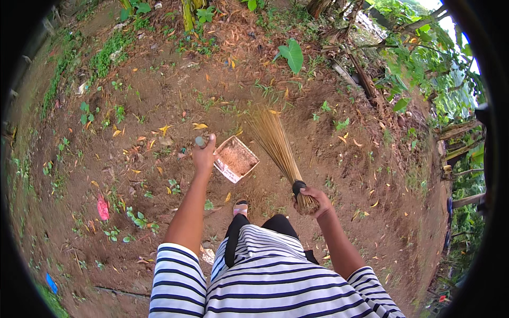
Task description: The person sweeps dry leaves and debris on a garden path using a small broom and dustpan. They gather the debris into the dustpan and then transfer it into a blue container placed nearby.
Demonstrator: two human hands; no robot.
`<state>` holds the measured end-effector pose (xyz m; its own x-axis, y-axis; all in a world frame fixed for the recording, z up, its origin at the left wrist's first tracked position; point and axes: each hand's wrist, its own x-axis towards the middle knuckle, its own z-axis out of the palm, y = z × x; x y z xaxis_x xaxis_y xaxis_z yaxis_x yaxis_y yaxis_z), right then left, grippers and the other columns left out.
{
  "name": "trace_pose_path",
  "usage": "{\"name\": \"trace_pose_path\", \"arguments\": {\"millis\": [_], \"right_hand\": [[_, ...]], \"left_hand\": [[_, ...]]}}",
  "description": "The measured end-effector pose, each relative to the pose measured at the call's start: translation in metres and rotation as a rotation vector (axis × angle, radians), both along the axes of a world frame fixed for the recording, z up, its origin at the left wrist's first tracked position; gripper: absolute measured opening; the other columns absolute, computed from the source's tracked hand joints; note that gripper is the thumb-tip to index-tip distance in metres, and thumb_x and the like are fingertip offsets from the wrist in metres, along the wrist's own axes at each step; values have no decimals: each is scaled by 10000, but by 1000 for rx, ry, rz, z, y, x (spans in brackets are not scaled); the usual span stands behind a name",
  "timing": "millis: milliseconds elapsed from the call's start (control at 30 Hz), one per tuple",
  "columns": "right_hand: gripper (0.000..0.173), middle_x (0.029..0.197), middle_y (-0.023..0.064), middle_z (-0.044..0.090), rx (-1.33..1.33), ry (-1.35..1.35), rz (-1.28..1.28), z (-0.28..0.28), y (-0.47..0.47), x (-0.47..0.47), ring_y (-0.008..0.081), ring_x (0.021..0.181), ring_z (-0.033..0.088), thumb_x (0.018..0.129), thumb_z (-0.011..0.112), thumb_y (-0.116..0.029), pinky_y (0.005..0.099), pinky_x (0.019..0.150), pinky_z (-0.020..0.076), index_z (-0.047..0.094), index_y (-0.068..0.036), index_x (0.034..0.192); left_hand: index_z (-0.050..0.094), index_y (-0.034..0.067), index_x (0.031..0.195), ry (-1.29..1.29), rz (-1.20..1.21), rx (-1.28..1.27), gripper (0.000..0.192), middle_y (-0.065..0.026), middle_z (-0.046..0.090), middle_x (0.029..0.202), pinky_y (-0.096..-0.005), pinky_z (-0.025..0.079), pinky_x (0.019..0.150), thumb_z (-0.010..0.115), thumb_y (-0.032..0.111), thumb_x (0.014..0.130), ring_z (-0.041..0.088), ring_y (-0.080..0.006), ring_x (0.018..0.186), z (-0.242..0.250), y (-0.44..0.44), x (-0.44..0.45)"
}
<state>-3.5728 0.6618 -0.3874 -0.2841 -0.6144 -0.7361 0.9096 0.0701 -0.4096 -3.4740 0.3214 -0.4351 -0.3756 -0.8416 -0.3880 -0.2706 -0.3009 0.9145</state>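
My right hand (314, 202) grips the bound butt of a stick broom (280, 147) made of thin stiff ribs, just below its black band (298, 187). The broom's bristles fan out up and to the left, and their tips blur against the soil. My left hand (204, 155) is closed around a handle (200, 142), whose rounded grey-green end shows above the fist. Right beside that hand is a shallow, pale dustpan (236, 159) with a dirt-brown inside. Where the handle meets the dustpan is hidden by my hand.
Bare brown soil (326, 238) bears scattered yellow leaves (200, 126) and small weeds (137, 218). A pink plastic scrap (102, 207) lies left, a blue scrap (51, 283) at lower left. A broad-leaved plant (293, 55) and logs (364, 79) stand toward the upper right. My sandalled foot (240, 207) is below the dustpan.
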Motion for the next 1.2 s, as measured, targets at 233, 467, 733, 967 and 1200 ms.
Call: {"name": "trace_pose_path", "arguments": {"millis": [233, 467, 733, 967, 1200], "right_hand": [[281, 757, 139, 599, 124, -58, -41, -27, -68, -52, 253, 626, 606, 736, 607, -176, 370, 572, 507, 518, 8, 927], [227, 748, 132, 599, 123, -77, 69, -94, -135, -142, 259, 641, 610, 720, 622, -139, 374, 592, 520, 539, -6, 884], [199, 762, 117, 573, 136, -291, -187, -191, -210, -243, 285, 691, 590, 713, 640, -147, 472, 718, 479, 514, -54, 835], [239, 892, 106, 563, 538, -53, -333, -302, -284, -237, 282, 815, 572, 756, 618, -205, 502, 770, 462, 516, -71, 925], [296, 807, 79, 552, 276, -304, 258, -327, -317, -226, 241, 718, 565, 686, 678, -197, 481, 675, 481, 516, -99, 914]], "left_hand": [[554, 3, 744, -31, -3, -15, 411, -27, 526, 630, -242, 482, 427, 652, 401, 770, 528, -110, 547, -13, -48, -39], [560, 0, 723, 4, 103, -70, 368, -31, 539, 648, -228, 477, 422, 646, 351, 791, 536, -98, 552, -44, -87, -79], [488, 31, 646, -69, 164, -101, 357, -31, 524, 616, -218, 459, 444, 624, 314, 817, 508, -91, 508, -65, -106, -136], [528, 16, 763, -156, 248, -166, 240, -38, 516, 663, -222, 458, 456, 546, 235, 860, 482, -71, 497, -75, -121, -125], [501, 54, 802, -137, 419, -77, 291, -31, 488, 672, -258, 495, 479, 531, 336, 869, 476, -104, 498, -103, -129, -98]]}}
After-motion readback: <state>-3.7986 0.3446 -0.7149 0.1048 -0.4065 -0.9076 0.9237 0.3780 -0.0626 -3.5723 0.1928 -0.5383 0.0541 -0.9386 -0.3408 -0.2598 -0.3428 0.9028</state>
